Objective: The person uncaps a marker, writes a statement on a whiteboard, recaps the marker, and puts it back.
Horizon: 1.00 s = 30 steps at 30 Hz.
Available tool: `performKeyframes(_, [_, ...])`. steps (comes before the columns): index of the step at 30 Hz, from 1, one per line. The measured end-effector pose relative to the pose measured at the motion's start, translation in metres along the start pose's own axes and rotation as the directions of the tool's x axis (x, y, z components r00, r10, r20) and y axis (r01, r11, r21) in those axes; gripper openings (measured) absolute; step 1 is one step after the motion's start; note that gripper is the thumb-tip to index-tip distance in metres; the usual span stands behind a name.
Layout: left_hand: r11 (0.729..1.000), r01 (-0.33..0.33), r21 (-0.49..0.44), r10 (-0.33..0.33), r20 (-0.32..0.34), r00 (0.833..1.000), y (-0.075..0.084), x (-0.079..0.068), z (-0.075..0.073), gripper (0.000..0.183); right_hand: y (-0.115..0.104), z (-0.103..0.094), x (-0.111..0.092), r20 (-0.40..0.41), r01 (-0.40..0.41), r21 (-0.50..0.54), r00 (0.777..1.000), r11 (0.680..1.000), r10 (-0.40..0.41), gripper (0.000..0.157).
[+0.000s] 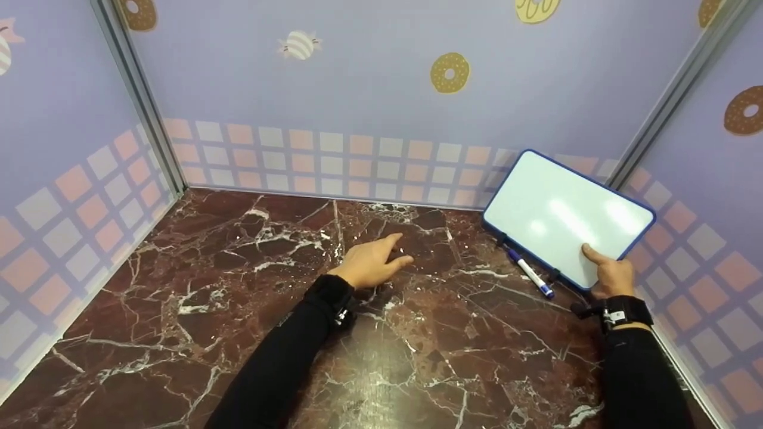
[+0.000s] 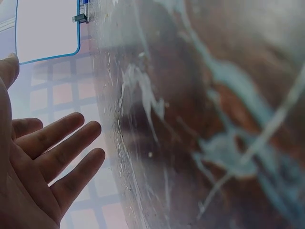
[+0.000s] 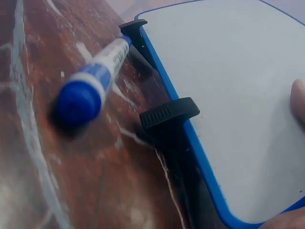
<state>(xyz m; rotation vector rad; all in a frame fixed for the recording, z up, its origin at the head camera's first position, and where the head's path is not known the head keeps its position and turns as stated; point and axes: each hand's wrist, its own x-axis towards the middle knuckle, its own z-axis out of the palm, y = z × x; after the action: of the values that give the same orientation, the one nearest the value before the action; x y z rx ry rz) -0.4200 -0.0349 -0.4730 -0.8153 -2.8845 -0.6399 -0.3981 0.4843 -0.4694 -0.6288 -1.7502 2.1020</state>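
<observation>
A small whiteboard (image 1: 554, 202) with a blue frame leans back at the right, near the corner of the walls. My right hand (image 1: 614, 275) grips its lower right corner, thumb on the white face and the other fingers hidden behind. Two black clips (image 3: 169, 113) stick out from its lower edge. A white marker (image 1: 530, 273) with blue ends lies on the table just in front of that edge. Over the middle of the table my left hand (image 1: 372, 262) reaches forward, fingers extended and apart, holding nothing; the left wrist view shows its spread fingers (image 2: 71, 148).
The dark red marble table (image 1: 238, 333) has white veins and a glossy top. Lilac walls (image 1: 357, 89) with pink and white squares and sweets prints enclose it at the back and both sides. Metal posts (image 1: 146, 101) stand at the corners.
</observation>
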Motion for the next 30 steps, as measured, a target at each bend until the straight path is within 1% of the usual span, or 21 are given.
performKeyframes(3, [1.000,0.004,0.002,-0.004,0.001,1.000,-0.001,0.000,0.000,0.079,0.001,0.006,0.001,0.013,0.018,0.019,1.000,1.000,-0.018,0.045])
performKeyframes(5, [1.000,0.008,-0.004,-0.007,0.007,1.000,-0.001,0.000,0.000,0.079,0.002,0.011,0.000,0.029,0.017,0.055,0.999,0.998,-0.019,0.041])
performKeyframes(8, [1.000,0.019,-0.024,-0.018,0.016,1.000,-0.001,0.000,-0.001,0.079,0.004,0.018,0.001,0.083,0.006,0.132,0.996,0.991,-0.017,0.033])
performKeyframes(13, [0.997,0.046,-0.062,-0.045,0.012,0.999,-0.003,0.000,-0.001,0.080,0.007,0.032,0.003,0.170,-0.017,0.197,0.985,0.980,-0.017,0.022])
performKeyframes(18, [0.991,0.066,-0.112,-0.067,-0.002,0.998,-0.006,0.001,0.000,0.080,0.009,0.044,0.004,0.240,-0.039,0.191,0.971,0.981,-0.008,0.020])
performKeyframes(21, [0.987,0.082,-0.138,-0.084,-0.007,0.996,-0.008,0.001,0.001,0.083,0.010,0.052,0.003,0.275,-0.053,0.149,0.961,0.987,0.010,0.021])
performKeyframes(24, [0.982,0.093,-0.162,-0.096,-0.009,0.995,-0.009,0.002,0.001,0.086,0.011,0.062,-0.001,0.294,-0.049,0.116,0.956,0.992,0.013,0.026])
performKeyframes(27, [0.979,0.101,-0.175,-0.103,-0.008,0.995,-0.010,0.002,0.001,0.090,0.013,0.074,-0.004,0.316,-0.040,0.123,0.949,0.992,-0.001,0.029])
performKeyframes(30, [0.977,0.114,-0.182,-0.118,-0.013,0.993,-0.012,0.002,0.002,0.093,0.015,0.085,-0.008,0.344,-0.031,0.138,0.939,0.990,-0.019,0.026])
